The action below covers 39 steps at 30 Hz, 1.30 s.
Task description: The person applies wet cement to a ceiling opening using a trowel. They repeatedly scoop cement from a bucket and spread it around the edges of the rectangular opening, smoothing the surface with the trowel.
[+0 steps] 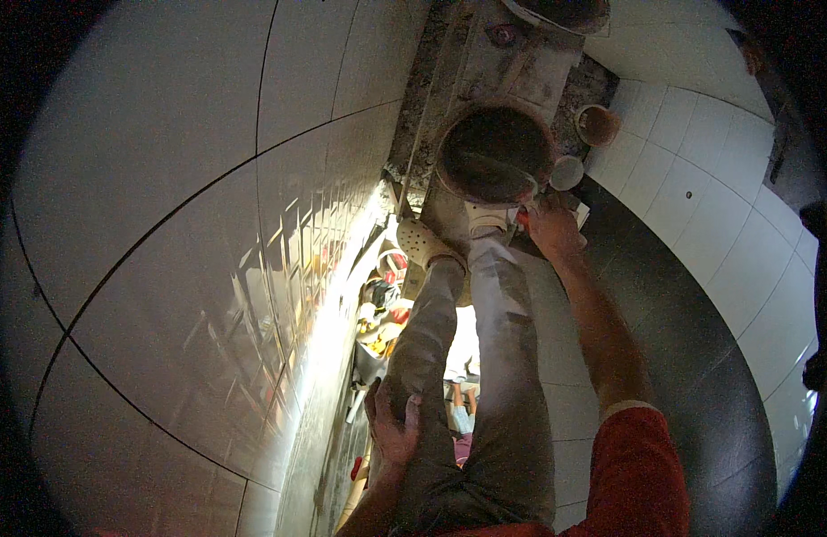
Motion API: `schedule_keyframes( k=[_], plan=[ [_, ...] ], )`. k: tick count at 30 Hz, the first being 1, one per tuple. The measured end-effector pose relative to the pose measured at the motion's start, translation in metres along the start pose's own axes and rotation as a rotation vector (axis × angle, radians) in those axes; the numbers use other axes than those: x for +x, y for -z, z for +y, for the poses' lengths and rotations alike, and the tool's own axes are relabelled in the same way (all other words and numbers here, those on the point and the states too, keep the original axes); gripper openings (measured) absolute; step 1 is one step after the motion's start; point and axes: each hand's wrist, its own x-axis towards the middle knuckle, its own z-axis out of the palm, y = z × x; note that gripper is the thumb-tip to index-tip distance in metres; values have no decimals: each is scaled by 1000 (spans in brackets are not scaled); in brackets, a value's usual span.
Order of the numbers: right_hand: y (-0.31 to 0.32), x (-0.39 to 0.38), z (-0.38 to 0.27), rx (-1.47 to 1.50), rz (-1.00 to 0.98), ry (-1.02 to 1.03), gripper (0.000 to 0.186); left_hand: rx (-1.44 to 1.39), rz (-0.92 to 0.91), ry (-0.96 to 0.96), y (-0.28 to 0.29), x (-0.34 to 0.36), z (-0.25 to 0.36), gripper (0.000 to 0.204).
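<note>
My right hand [554, 225] reaches down beside my foot, just below the rim of a round dark basin [447, 170]. Its fingers are closed; a small red piece [523, 217] shows at their left side, and the rest of what they hold is too dark to make out. A pale block-like thing [582, 215] lies against the hand's right side. My left hand [396, 431] rests on my left leg near the knee, fingers apart and holding nothing. Wet-looking dark matter partly fills the basin.
A whitish cup [566, 173] and a brownish pot [598, 125] stand right of the basin. Another basin [521, 11] is at the far end. Glossy tiled wall [181, 295] rises at left; a dark curved ledge [673, 331] runs at right. Colourful clutter [382, 313] lies below, left of my legs.
</note>
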Motion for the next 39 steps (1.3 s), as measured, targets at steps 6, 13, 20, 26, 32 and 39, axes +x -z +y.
schedule_keyframes(
  k=[6, 13, 20, 26, 32, 39],
  plan=[
    [-1, 37, -36, -72, -483, -85, 41, 26, 1, 3, 0, 1, -2, 60],
    [43, 26, -20, -174, -478, -146, 22, 20, 32, -18, 3, 0, 1, 57],
    [27, 47, -1, -248, -403, 71, 24, -16, 27, 57, 1, 0, -1, 62],
    [-11, 58, -13, -198, -459, 102, 24, -9, 6, 86, -4, -1, -5, 63],
    [-7, 68, 9, -178, -694, 150, 28, 12, 4, 52, -3, 1, -2, 64],
    [12, 37, 33, 282, -416, 79, 32, 14, 30, 27, 3, 0, 3, 65]
  ],
)
